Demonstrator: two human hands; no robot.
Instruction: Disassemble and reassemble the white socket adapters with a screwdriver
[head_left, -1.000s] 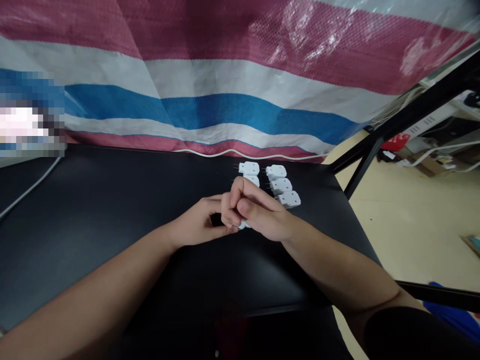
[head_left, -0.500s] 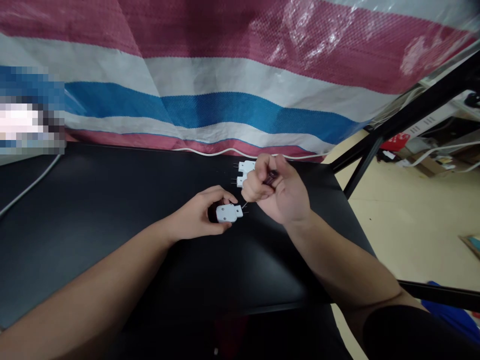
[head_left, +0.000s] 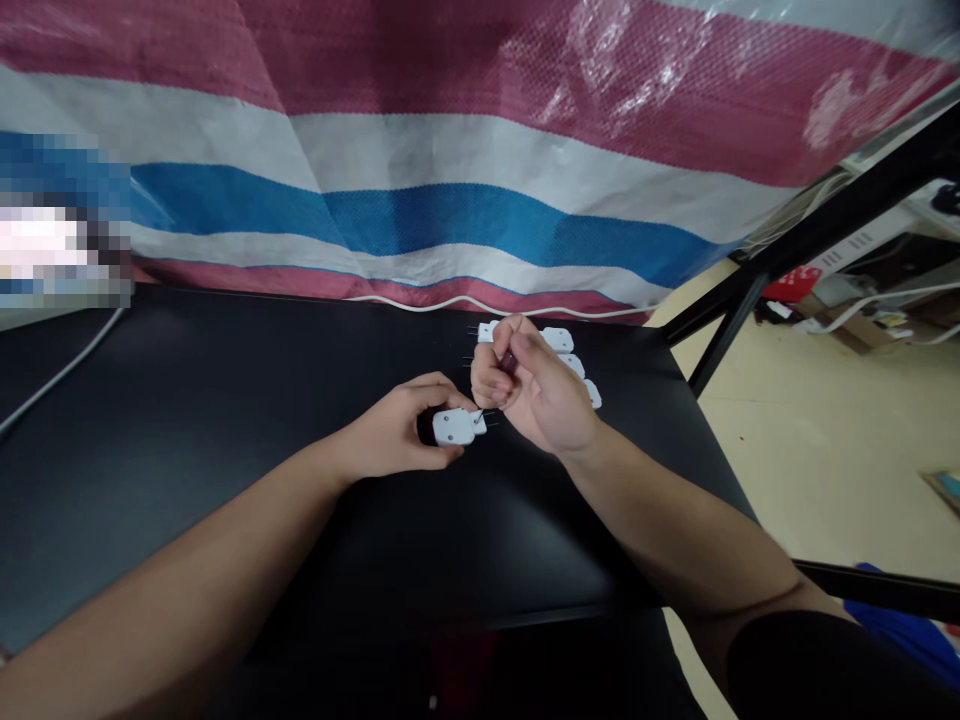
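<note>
My left hand lies low over the black table, its thumb and fingers closed around the sides of a white plug-like plastic piece. That piece has small screw holes on top and two thin metal pins pointing right. In my curled right hand is a screwdriver with a dark reddish handle, mostly covered by the fingers. Its thin shaft slants down, and the tip is at the hole in the narrow pin end of the white piece. Behind my right hand lie several similar white pieces, partly hidden.
The black tabletop ends at a striped plastic sheet at the back. A white cable runs along the sheet's foot, and another cable crosses the left side. A black metal frame stands at the right.
My right hand has shifted left and slightly down, bringing the screwdriver tip from beside the white piece onto its hole. More of the white pieces behind shows. My left hand is nearly still.
</note>
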